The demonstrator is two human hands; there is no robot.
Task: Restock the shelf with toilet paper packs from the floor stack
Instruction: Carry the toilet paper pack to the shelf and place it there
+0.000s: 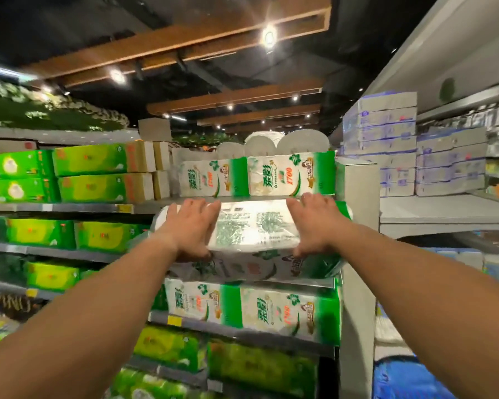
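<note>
A white and green toilet paper pack (252, 226) is held up at the front edge of the upper shelf (98, 208), its printed back facing me. My left hand (192, 226) grips its left end and my right hand (314, 223) grips its right end, thumbs under the pack. Matching packs (257, 175) stand on that shelf just behind it, with white rolls (285, 144) on top. More of the same packs (254, 308) fill the shelf below. The floor stack is out of view.
Green and yellow tissue packs (95, 174) fill the shelves to the left. A grey upright post (357, 197) bounds the bay on the right. Beyond it stand blue and white paper packs (401, 145) above a bare grey ledge (444, 210).
</note>
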